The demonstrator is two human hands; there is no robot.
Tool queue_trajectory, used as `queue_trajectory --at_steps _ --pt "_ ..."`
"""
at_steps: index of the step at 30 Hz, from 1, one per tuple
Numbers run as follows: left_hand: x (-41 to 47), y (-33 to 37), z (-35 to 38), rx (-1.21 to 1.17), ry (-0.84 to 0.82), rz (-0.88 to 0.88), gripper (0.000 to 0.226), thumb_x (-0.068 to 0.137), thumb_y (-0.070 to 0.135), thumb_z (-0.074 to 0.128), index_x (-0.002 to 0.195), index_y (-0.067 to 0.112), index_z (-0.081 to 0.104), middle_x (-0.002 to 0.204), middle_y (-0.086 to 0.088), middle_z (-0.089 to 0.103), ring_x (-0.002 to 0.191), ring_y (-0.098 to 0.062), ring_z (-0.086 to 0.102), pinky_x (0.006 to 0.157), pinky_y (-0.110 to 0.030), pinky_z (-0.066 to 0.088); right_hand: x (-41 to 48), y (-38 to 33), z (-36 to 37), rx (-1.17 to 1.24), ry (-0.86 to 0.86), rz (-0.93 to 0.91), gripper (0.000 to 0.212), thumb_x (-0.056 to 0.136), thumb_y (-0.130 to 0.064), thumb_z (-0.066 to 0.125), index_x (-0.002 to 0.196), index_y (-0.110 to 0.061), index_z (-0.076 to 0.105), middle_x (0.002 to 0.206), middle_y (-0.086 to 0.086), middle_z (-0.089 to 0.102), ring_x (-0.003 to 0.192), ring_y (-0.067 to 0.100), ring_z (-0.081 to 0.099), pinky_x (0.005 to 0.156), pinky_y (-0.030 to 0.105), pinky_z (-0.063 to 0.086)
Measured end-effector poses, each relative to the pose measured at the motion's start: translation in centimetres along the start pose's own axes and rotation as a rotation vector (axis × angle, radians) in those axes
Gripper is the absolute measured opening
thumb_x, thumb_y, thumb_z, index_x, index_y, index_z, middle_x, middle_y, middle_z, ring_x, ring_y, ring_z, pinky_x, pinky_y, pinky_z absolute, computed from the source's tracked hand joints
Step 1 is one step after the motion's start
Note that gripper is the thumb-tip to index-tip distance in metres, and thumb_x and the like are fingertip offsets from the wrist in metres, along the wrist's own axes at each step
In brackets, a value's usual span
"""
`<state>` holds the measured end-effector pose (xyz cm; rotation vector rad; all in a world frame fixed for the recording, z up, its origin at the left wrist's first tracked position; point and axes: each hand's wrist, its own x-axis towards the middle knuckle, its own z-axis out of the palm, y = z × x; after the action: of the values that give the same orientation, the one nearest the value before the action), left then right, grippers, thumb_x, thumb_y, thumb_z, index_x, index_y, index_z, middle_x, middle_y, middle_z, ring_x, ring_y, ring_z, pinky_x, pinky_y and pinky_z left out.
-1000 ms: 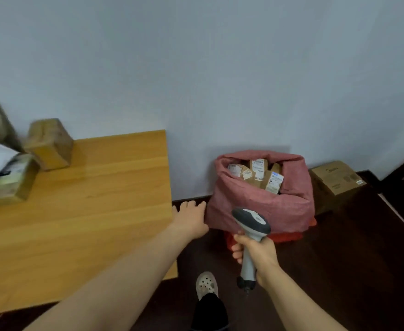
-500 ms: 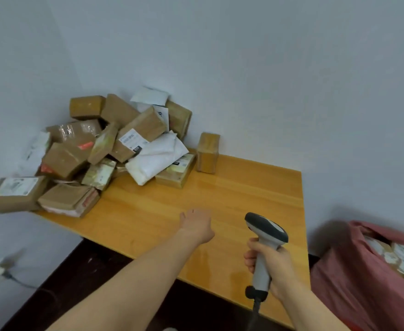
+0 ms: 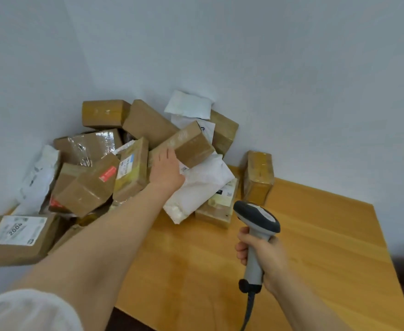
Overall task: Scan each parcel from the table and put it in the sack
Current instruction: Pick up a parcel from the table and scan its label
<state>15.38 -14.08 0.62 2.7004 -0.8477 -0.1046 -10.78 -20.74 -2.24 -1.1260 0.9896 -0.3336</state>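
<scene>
Our left grip (image 3: 166, 172) lies against the lower end of a taped brown parcel (image 3: 189, 145) high on the heap; we cannot tell whether its fingers close round it. Our right grip (image 3: 265, 256), at 4 o'clock from the left, is clamped round the scanner (image 3: 255, 218) handle. The heap of parcels (image 3: 88, 187) fills the worktop's (image 3: 315, 235) 10 o'clock corner, against the wall (image 3: 291, 80).

Only one thing I can read: "2004", in dark digits on the white shipping label (image 3: 18, 230) of the flat brown cardboard box (image 3: 14, 253) at the pile's near left. The red sticker (image 3: 107, 173) on the tilted brown carton (image 3: 86, 191), the blue-and-white label (image 3: 126, 164) and the white plastic mailer bag (image 3: 201, 187) carry print too small and blurred to read.
</scene>
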Motion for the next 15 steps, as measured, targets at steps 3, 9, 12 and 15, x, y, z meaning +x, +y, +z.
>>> queue_trajectory --at_steps 3,9,12,15 --pt "4.5 -0.5 -0.7 0.039 -0.063 -0.015 0.106 0.080 0.020 0.069 0.150 0.000 -0.008 0.160 -0.016 0.001 0.147 -0.031 -0.001 0.121 -0.039 0.005 1.4 -0.4 0.7 0.008 0.033 0.023 0.006 0.085 -0.001 0.067 0.087 0.004 0.065 0.061 0.018 0.063 0.048 0.024 0.056 0.047 0.031 0.047" --pt "9.3 -0.7 -0.2 0.064 -0.195 -0.047 0.118 0.074 0.008 0.072 0.149 0.009 -0.019 0.160 -0.014 -0.007 0.147 -0.031 -0.007 0.118 -0.043 0.005 3.6 -0.7 0.9 0.017 0.071 0.078 0.003 0.084 0.001 0.066 0.085 0.003 0.065 0.061 0.019 0.062 0.045 0.023 0.054 0.047 0.030 0.046" --pt "10.2 -0.5 -0.3 0.097 -0.208 -0.055 0.122 0.072 0.011 0.076 0.150 0.010 -0.017 0.156 -0.019 0.013 0.144 -0.036 0.011 0.115 -0.047 0.018 4.0 -0.6 0.6 0.029 0.076 0.096 0.005 0.083 0.002 0.066 0.087 0.004 0.064 0.060 0.018 0.062 0.045 0.022 0.053 0.048 0.031 0.045" --pt "10.1 0.1 -0.7 0.127 -0.189 -0.014 0.119 0.066 0.018 0.083 0.152 0.010 0.000 0.146 -0.018 0.025 0.137 -0.037 0.019 0.108 -0.047 0.030 4.1 -0.4 0.1 0.039 0.086 0.099 0.007 0.083 0.001 0.068 0.089 0.004 0.064 0.061 0.018 0.062 0.045 0.023 0.053 0.048 0.030 0.045"
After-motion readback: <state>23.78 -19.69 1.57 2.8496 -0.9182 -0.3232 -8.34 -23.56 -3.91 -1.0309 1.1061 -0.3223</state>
